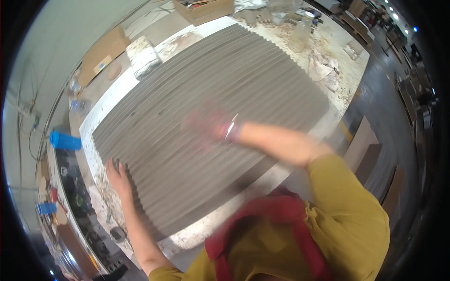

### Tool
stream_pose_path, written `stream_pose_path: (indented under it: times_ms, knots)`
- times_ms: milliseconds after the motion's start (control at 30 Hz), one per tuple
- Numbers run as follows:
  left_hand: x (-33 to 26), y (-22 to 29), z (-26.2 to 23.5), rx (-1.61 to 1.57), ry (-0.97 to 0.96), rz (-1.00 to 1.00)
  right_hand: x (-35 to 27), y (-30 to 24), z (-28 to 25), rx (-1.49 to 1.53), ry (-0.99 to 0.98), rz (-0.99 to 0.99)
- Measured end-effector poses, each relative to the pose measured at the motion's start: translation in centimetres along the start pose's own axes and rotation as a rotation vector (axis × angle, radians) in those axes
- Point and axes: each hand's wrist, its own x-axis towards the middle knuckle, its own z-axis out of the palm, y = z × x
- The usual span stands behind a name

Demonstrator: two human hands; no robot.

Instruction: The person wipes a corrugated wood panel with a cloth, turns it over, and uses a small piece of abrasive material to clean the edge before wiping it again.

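Observation:
A large grey-brown panel with a ridged, corrugated surface (225,79) lies slanted across the worktable (349,77). My left hand (120,181) rests at the panel's left edge, bare, its fingers stretched out along the border and holding nothing. Above the panel's middle, my right hand (206,127) is smeared by motion. It appears to wear a reddish glove, with a pale band at the wrist. Its fingers are too blurred to read, and whether it touches the ridges cannot be told.
Behind the panel stand a cardboard box (206,11) and a clear bottle (301,33). A crumpled cloth (323,70) lies at the right. On the left are a white wrapped block (143,56), a cardboard piece (101,54) and a blue container (65,140). Boards (363,152) lean beyond the table's right side.

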Motion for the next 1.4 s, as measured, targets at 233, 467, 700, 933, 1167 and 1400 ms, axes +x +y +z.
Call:
stream_pose_path:
  times_ms: [233, 467, 700, 933, 1167, 1400]
  knots:
    - [1.2, -1.0, 4.4, 0.292, -0.149, -0.191, -9.0, 27.1, -2.4, 0.122, 0.509, 0.653]
    - [1.2, -1.2, 3.5, 0.22, -0.18, -0.226, -10.6, 31.2, -0.2, -0.245, 0.354, 0.894]
    - [0.9, 0.1, 3.4, 0.252, -0.201, -0.262, -12.0, 29.2, -0.7, -0.149, 0.645, 0.434]
    - [1.5, 0.7, 3.9, 0.302, -0.197, -0.257, -8.6, 29.1, -0.8, -0.107, 0.661, 0.208]
    - [1.5, -0.2, 3.3, 0.258, -0.213, -0.205, 3.1, 10.6, 6.4, 0.424, 0.573, -0.153]
    - [1.1, 0.2, 3.8, 0.296, -0.224, -0.272, -10.7, 36.6, -3.8, -0.175, 0.673, 0.805]
